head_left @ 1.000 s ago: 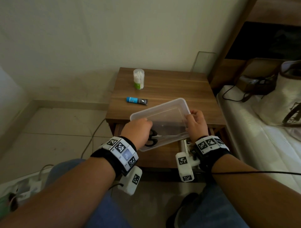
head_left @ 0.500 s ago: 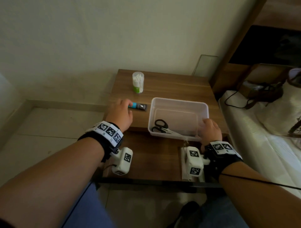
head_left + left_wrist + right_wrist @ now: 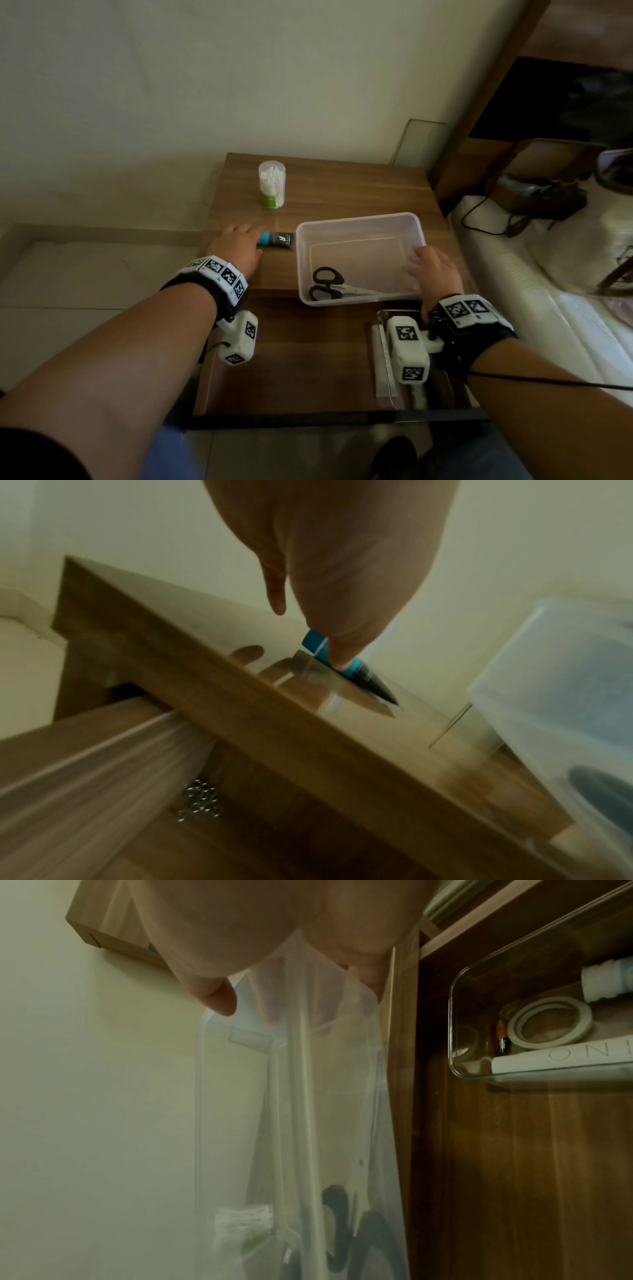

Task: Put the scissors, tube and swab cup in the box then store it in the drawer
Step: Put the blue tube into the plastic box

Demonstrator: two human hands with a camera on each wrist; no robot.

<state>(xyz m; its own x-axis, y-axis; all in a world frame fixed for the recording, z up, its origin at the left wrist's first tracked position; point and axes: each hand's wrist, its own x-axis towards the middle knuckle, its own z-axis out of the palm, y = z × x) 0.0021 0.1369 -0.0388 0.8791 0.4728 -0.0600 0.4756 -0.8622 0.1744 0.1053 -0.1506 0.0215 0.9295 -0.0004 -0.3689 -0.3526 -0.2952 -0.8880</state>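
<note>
The translucent plastic box (image 3: 359, 253) rests on the wooden nightstand (image 3: 342, 192), with black-handled scissors (image 3: 327, 284) lying at its near end. My right hand (image 3: 428, 270) grips the box's near right wall, thumb outside and fingers inside, as the right wrist view shows through the plastic (image 3: 308, 1096). The blue and black tube (image 3: 278, 238) lies flat just left of the box. My left hand (image 3: 245, 240) pinches its blue end, with the thumb tip pressed on the tube (image 3: 359, 674). The swab cup (image 3: 271, 185) stands upright at the back left.
Below the top, the drawer (image 3: 308, 359) is pulled open. It holds a clear glass container (image 3: 548, 1031) with small items on its right and several small metal rings (image 3: 202, 802) on its left. A bed (image 3: 531, 308) with a cable borders the right side.
One second ago both hands held the box tilted over the front edge. It now sits flat on the top, and my left hand has left it for the tube.
</note>
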